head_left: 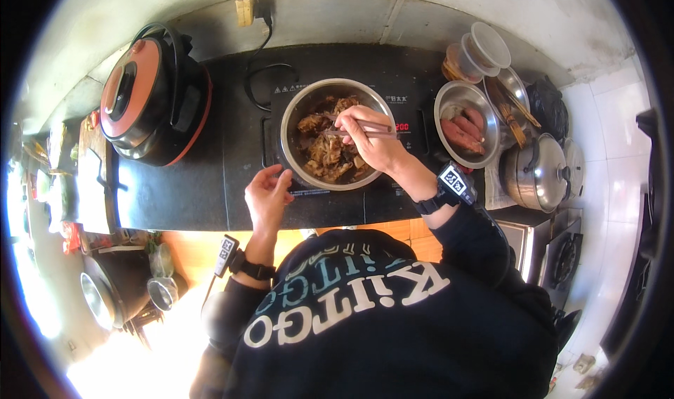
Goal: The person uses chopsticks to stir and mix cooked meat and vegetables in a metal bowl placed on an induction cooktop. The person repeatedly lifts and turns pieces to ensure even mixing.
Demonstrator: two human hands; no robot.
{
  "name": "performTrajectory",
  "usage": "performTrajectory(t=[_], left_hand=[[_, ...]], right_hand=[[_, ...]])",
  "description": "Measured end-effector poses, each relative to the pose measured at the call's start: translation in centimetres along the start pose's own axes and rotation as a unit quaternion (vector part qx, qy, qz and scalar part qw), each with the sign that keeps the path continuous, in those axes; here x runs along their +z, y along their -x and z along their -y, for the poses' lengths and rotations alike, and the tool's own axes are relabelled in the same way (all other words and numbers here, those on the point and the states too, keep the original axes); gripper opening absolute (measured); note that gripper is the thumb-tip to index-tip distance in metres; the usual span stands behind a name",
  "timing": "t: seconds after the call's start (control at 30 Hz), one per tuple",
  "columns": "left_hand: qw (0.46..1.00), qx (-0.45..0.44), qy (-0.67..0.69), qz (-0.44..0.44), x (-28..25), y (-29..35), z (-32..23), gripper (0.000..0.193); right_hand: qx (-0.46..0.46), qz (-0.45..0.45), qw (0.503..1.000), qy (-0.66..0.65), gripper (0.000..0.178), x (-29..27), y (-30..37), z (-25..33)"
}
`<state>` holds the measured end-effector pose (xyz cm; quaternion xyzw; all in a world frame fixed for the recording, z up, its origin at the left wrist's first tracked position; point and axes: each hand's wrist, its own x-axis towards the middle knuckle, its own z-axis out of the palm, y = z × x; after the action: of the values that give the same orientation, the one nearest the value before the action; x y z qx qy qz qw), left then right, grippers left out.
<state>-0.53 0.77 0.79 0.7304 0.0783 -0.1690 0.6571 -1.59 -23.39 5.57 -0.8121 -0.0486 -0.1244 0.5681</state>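
A round steel pot (286, 138) sits on a black induction cooktop (279, 104) with a lit red display. Browned chunks of food, which look like cooked meat, (324, 159) fill its bottom. Over the pot's right side, my right hand (372, 140) is closed around a pair of chopsticks (382, 130); their tips reach toward the food, and my fingers partly hide them. Near the pot's lower left rim is my left hand (268, 194), its fingers loosely curled and apart, with nothing in them.
To the left stands a rice cooker (156, 97) with an orange lid. A steel bowl (441, 118) of pink raw meat (465, 131) lies right of the cooktop. Beyond it are stacked plastic containers (484, 48), a brush (511, 114) and a lidded pot (537, 174). A power cord (250, 83) runs behind.
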Motion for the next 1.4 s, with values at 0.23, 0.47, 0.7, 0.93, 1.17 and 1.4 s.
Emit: performTrajectory(t=[0.23,0.47,0.7,0.93,1.17,1.4], left_hand=[[0.998,-0.003,-0.048,-0.051,-4.1,2.5,3.8,0.021],[0.996,-0.040,-0.034,-0.071,-6.8,4.6,7.3,0.021],[0.995,-0.029,-0.043,-0.082,-8.2,5.2,8.8,0.020],[0.992,-0.058,-0.062,-0.093,-9.2,5.5,9.1,0.022],[0.990,-0.068,-0.060,-0.103,-9.6,5.6,9.3,0.022],[0.992,-0.028,-0.077,-0.099,-9.7,5.4,9.2,0.021]], right_hand=[[0.042,-0.010,0.999,0.001,0.032,-0.4,-1.5,-1.9],[0.158,-0.032,0.980,-0.118,0.040,-1.8,-5.2,-2.4],[-0.115,0.059,0.988,0.088,0.020,1.4,-1.4,-0.7],[0.115,-0.172,0.961,-0.182,0.037,-0.9,-1.7,-2.5],[0.289,-0.202,0.861,-0.367,0.039,-0.7,-0.4,-3.5],[0.151,-0.173,0.957,-0.179,0.038,-2.0,-0.7,-0.3]])
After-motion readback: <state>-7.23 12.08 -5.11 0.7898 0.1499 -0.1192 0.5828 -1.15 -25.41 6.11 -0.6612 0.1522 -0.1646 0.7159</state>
